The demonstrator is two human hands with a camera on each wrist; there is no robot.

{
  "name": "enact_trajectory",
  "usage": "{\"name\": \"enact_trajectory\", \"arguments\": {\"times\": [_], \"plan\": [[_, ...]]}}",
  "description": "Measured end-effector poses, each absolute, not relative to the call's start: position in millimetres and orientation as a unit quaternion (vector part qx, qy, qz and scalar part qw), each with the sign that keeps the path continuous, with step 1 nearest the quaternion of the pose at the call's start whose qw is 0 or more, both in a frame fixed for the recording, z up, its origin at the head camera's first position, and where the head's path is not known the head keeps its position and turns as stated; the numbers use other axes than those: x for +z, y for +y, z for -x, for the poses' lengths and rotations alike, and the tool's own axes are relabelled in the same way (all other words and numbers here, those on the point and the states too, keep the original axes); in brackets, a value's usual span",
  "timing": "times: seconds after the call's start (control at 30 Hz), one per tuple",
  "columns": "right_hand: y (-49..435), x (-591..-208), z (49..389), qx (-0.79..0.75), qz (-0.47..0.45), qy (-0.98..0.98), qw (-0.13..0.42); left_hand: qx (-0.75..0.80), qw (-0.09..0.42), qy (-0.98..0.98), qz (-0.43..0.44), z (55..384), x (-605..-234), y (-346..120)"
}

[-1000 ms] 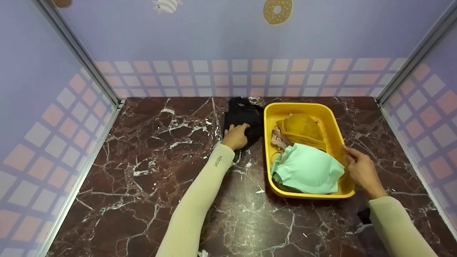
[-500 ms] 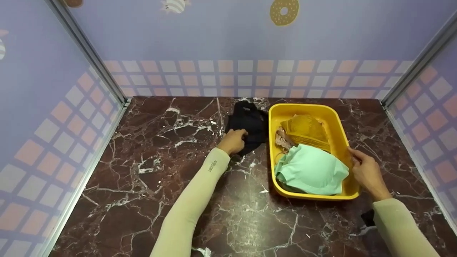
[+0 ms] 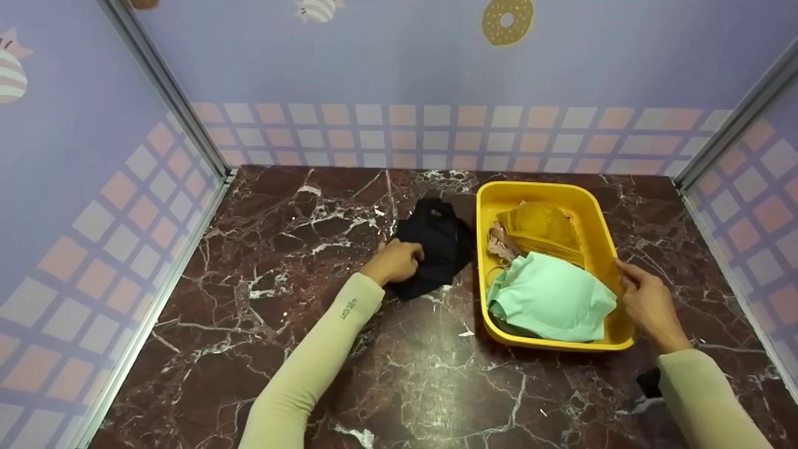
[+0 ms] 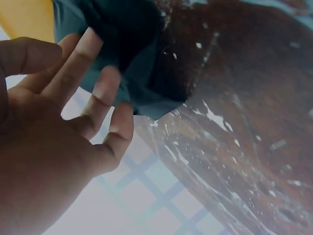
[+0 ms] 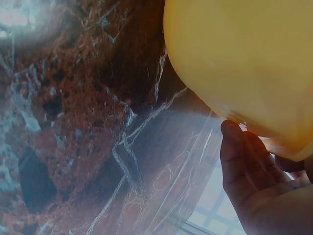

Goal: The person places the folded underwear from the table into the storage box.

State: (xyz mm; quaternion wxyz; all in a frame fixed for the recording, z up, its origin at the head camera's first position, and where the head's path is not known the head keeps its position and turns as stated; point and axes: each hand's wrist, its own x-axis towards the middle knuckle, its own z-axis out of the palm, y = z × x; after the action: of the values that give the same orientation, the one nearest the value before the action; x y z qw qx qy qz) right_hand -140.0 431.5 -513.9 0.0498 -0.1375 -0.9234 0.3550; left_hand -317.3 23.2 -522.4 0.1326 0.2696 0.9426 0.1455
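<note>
My left hand (image 3: 396, 260) is at the left side of a black garment (image 3: 436, 240) that lies crumpled on the marble surface, a loop at its far end. In the left wrist view the thumb and index finger come together at the cloth, other fingers half curled and spread. With thumb at the rim and fingers against the outside wall, my right hand (image 3: 648, 305) grips the right side of a yellow plastic basin (image 3: 595, 218). Inside it lie a mint-green bra (image 3: 552, 299), a mustard bra (image 3: 542, 227) and a small dusty-pink cloth (image 3: 500, 242).
Dark red marble (image 3: 299, 274) with white veins forms the work surface. Purple panels with a checked band (image 3: 368, 134) enclose its back and sides. A small black object (image 3: 648, 381) sits by the right sleeve.
The black garment has slid toward me along with my left hand, and its near end now spreads out lower left. My right hand keeps its place on the basin; the view has panned left.
</note>
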Motion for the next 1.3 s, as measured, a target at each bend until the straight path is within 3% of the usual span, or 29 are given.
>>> {"name": "enact_trajectory", "arguments": {"times": [0.2, 0.47, 0.77, 1.3], "plan": [[434, -512, 139, 0.35, 0.144, -0.924, 0.054, 0.159, 0.138, 0.932, -0.294, 313, -514, 15], [433, -513, 140, 0.342, 0.135, -0.928, 0.065, 0.253, 0.021, 0.929, -0.269, 325, -525, 9], [432, -514, 140, 0.353, 0.143, -0.923, 0.049, 0.238, 0.082, 0.942, -0.221, 327, -539, 18], [432, -515, 141, 0.348, 0.137, -0.925, 0.06, 0.202, 0.046, 0.949, -0.24, 324, -545, 28]]}}
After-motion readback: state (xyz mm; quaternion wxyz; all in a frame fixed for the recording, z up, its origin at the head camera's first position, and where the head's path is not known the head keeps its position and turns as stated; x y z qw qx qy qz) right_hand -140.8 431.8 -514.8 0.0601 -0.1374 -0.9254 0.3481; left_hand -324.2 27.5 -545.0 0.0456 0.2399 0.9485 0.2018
